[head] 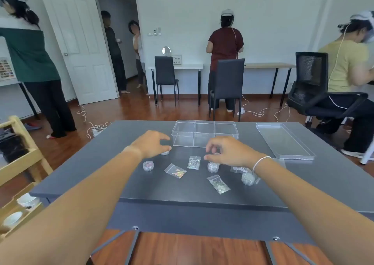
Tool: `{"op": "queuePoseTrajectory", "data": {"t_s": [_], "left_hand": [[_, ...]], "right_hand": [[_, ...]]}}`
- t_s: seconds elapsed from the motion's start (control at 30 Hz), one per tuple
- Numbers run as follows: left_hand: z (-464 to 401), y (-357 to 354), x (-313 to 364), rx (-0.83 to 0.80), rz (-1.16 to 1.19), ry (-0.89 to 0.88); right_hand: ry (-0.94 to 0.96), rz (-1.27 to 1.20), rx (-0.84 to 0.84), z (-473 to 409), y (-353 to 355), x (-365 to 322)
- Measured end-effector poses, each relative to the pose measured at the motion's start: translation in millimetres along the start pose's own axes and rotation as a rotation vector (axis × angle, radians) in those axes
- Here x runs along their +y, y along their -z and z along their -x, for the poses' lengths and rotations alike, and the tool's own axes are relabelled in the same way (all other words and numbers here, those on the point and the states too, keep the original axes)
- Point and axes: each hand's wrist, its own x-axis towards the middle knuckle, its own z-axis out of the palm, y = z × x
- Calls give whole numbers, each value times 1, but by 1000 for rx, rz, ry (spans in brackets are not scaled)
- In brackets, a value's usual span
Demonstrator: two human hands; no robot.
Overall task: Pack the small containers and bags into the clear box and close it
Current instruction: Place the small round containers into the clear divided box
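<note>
A clear box (183, 141) with three compartments stands open at the far middle of the grey table (182, 192). Its clear lid (283, 141) lies flat to the right. Several small round containers sit in front of the box: one (148, 166) at the left, one (213, 167) in the middle, one (248, 178) at the right. Small clear bags (175, 170) (193, 162) (218, 183) lie among them. My left hand (151, 144) hovers with fingers spread over another round container (165, 153). My right hand (230, 152) curls above a partly hidden container (217, 154). A further bag (238, 169) lies partly under my right wrist.
A wooden cart (24, 159) holding bowls stands at the table's left. Across the wooden floor are dark chairs (227, 82), an office chair (311, 82), desks along the wall, loose white cables, and several people standing or sitting.
</note>
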Motion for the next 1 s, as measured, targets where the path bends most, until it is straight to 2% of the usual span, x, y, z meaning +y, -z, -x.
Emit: {"op": "queuePoseTrajectory", "data": {"t_s": [0.37, 0.53, 0.77, 1.0], "left_hand": [[-3, -11, -6, -12, 30, 12], [-5, -8, -6, 13, 73, -15], [-20, 19, 10, 75, 250, -93], [-49, 30, 33, 101, 252, -151]], "right_hand": [[-24, 84, -154, 6, -5, 6], [-17, 67, -168, 3, -6, 7], [5, 30, -138, -4, -2, 6], [26, -7, -119, -13, -3, 10]]}}
